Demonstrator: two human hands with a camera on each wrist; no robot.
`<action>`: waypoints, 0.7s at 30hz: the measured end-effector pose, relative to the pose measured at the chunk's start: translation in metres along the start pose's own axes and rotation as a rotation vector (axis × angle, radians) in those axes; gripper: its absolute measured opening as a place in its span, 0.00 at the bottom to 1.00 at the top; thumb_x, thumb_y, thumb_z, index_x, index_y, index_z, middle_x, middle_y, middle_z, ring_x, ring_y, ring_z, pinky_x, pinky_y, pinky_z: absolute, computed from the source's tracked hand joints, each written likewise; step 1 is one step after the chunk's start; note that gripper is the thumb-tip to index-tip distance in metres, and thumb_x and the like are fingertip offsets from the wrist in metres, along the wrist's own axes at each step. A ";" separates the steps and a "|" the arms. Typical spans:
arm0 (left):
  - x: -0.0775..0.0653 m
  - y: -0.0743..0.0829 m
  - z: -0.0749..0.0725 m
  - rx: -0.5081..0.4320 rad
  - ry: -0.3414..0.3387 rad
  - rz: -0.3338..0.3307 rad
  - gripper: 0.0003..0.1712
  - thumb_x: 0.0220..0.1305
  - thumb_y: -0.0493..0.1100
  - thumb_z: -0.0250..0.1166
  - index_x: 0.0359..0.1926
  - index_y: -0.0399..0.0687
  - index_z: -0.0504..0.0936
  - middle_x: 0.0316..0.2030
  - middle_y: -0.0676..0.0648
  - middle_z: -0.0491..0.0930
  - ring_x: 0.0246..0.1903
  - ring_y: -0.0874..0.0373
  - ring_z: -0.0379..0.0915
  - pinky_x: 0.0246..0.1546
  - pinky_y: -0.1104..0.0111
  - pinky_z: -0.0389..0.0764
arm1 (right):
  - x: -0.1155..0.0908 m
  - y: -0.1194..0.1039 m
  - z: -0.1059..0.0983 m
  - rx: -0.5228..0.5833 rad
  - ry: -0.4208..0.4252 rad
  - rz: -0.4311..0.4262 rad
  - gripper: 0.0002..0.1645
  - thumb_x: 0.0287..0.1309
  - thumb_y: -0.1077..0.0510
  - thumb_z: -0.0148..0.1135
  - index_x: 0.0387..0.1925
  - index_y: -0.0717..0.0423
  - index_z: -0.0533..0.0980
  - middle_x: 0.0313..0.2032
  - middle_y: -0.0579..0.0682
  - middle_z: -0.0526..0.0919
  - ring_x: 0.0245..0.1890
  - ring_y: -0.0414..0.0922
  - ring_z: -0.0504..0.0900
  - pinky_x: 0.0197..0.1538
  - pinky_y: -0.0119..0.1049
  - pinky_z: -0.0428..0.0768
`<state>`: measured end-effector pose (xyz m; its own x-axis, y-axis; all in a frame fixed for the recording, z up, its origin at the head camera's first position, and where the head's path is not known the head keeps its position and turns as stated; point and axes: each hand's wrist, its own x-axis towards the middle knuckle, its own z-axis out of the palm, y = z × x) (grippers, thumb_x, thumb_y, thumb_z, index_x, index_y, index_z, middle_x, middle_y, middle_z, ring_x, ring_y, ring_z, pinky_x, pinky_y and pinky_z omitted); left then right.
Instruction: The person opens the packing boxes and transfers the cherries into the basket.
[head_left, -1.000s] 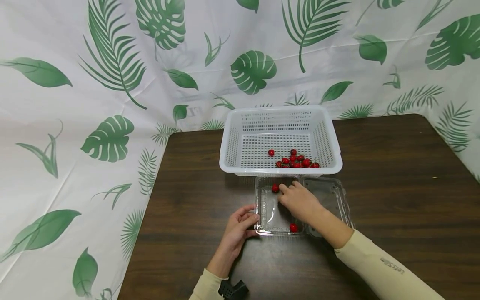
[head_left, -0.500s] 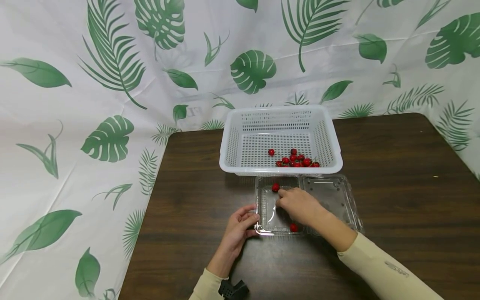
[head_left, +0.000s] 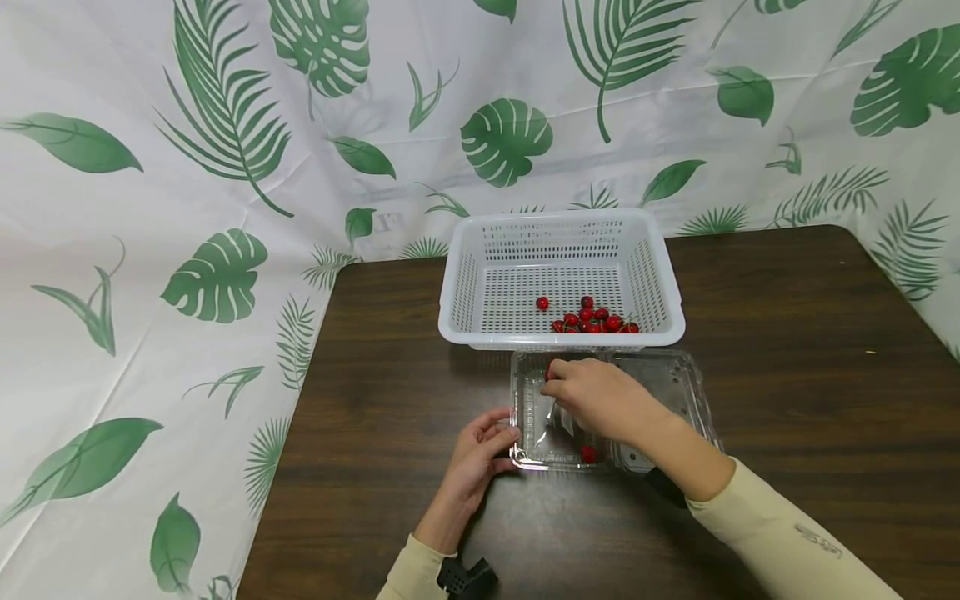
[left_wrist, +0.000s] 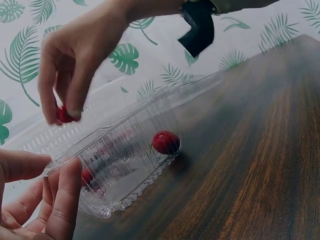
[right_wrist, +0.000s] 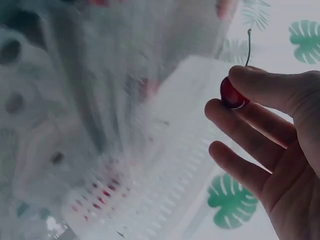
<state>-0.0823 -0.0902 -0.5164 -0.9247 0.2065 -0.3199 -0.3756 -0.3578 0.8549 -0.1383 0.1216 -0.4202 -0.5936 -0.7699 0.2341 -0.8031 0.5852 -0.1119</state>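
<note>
A clear plastic clamshell box [head_left: 528, 457] lies opened out on the dark table. My left hand [head_left: 476, 454] pinches its left rim between thumb and fingers, as the left wrist view shows. Above the box, my right hand [head_left: 600, 400] holds a red cherry [right_wrist: 233, 94] by thumb and fingertips, its green stem [right_wrist: 249, 47] pointing up. Inside the box, one cherry [head_left: 588, 454] sits at the near right corner. Another cherry [head_left: 550, 369] shows at the far end, partly hidden behind my right hand. Part of the lid [head_left: 660, 375] is covered by my right forearm.
A white perforated basket [head_left: 457, 325] stands just behind the box, with several cherries [head_left: 592, 321] mostly near its front right. A leaf-patterned cloth [head_left: 420, 150] hangs behind and to the left of the table [head_left: 375, 375].
My right hand has shifted slightly left and risen above the box, now partly hiding the far cherry. The lid has spread further to the right. My left hand keeps its hold.
</note>
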 end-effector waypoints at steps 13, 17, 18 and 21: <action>0.001 0.001 0.000 -0.003 0.008 -0.002 0.24 0.63 0.30 0.62 0.59 0.27 0.69 0.32 0.49 0.78 0.31 0.58 0.74 0.22 0.71 0.82 | 0.002 0.030 -0.036 0.032 0.081 0.068 0.12 0.54 0.65 0.71 0.42 0.57 0.84 0.37 0.50 0.80 0.32 0.46 0.81 0.35 0.40 0.83; 0.001 0.001 0.000 -0.005 0.004 -0.001 0.25 0.63 0.30 0.63 0.59 0.26 0.69 0.32 0.49 0.78 0.31 0.58 0.74 0.22 0.70 0.82 | -0.001 0.041 -0.038 0.046 0.098 0.134 0.12 0.55 0.65 0.70 0.43 0.58 0.84 0.36 0.50 0.80 0.32 0.47 0.80 0.35 0.41 0.82; 0.001 0.001 0.000 -0.005 0.004 -0.002 0.25 0.62 0.31 0.63 0.59 0.26 0.69 0.32 0.49 0.78 0.31 0.58 0.74 0.22 0.70 0.82 | -0.002 0.044 -0.038 0.049 0.097 0.153 0.12 0.55 0.65 0.69 0.44 0.58 0.84 0.37 0.50 0.80 0.31 0.47 0.80 0.35 0.41 0.82; 0.001 0.001 0.000 -0.007 0.006 -0.003 0.25 0.62 0.31 0.63 0.59 0.26 0.69 0.32 0.49 0.78 0.31 0.58 0.74 0.23 0.70 0.82 | -0.006 0.052 -0.036 0.045 0.093 0.214 0.14 0.57 0.65 0.67 0.46 0.58 0.84 0.38 0.50 0.80 0.32 0.47 0.80 0.33 0.42 0.81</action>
<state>-0.0830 -0.0900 -0.5159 -0.9240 0.2024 -0.3246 -0.3786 -0.3636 0.8511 -0.1746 0.1656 -0.3922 -0.7451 -0.6017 0.2877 -0.6621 0.7192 -0.2106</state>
